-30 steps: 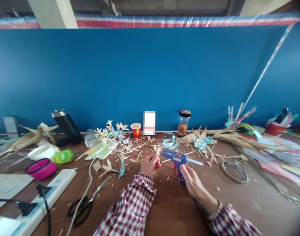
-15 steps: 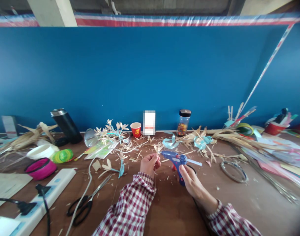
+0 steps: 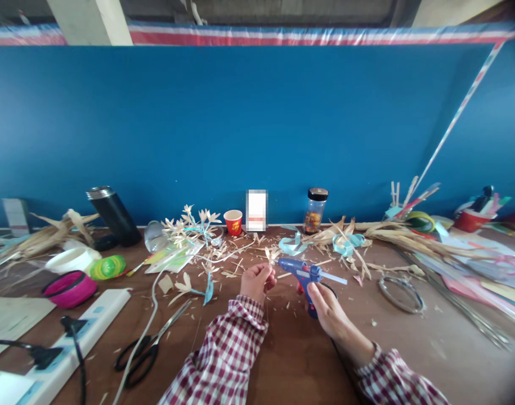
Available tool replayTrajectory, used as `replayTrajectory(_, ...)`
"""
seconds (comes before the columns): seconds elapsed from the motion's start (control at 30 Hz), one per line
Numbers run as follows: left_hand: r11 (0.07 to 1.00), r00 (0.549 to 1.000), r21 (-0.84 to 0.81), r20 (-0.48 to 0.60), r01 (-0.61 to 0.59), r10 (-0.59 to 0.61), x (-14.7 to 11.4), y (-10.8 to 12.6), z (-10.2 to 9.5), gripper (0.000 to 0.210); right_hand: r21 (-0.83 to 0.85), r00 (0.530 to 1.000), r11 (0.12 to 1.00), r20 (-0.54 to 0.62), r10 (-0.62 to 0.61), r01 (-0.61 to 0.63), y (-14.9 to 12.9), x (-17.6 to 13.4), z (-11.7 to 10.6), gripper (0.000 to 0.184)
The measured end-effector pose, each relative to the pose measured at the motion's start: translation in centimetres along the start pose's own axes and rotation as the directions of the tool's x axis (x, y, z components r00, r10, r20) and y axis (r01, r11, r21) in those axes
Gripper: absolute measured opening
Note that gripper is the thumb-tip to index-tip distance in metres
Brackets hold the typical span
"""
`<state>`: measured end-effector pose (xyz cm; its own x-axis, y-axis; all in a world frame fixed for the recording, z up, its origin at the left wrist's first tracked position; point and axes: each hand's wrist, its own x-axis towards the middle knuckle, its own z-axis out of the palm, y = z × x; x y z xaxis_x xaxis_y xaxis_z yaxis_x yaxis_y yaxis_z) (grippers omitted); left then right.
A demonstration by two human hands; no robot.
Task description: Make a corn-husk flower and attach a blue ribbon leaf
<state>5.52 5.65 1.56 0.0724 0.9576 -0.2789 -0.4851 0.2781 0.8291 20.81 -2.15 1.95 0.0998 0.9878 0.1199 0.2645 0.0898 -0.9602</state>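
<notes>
1. Two bare hands meet over the brown table (image 3: 291,365). The left hand (image 3: 256,283) has its fingers pinched narrow on a small pale flower piece (image 3: 270,256), held at the fingertips with the petals upward; I think this grip leaves the petals free.

2. The right hand (image 3: 337,318) has its fingers closed around the handle of a blue glue gun (image 3: 301,273). Whether the trigger is pressed, I cannot tell.

3. The nozzle points left, just beside the petals; whether it touches them is too small to see. The gun lies almost level, perhaps to allow a careful aim at so small a piece.

4. A pale glue stick (image 3: 334,278) sticks out behind the gun, probably because it feeds from there.

5. The scissors (image 3: 149,349) lie on the table to the left, partly open, under a white cable (image 3: 155,304); they seem put aside, within easy reach.

6. Beyond the left hand, pale flowers (image 3: 198,222) stand in a bunch near the red cup (image 3: 233,223), perhaps placed there to protect their thin petals.
</notes>
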Motion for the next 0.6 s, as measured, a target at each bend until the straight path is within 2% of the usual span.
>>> replayTrajectory(0.2,1.000,1.000,-0.008,0.005,-0.010,0.010,0.11,-0.17,-0.08,0.017,0.023,0.999,0.999,0.039,-0.023,0.022,0.11,0.12,-0.05,0.045)
replayTrajectory(0.43,1.000,1.000,0.022,0.015,-0.007,0.006,0.16,-0.36,-0.09,0.013,0.007,0.999,0.999,0.001,-0.032,0.032,0.40,0.13,-0.05,0.043)
replayTrajectory(0.6,0.999,1.000,0.038,0.006,-0.005,0.005,0.06,-0.31,-0.11,0.008,0.006,0.999,1.000,0.038,-0.014,0.014,0.31,0.06,0.04,0.042)
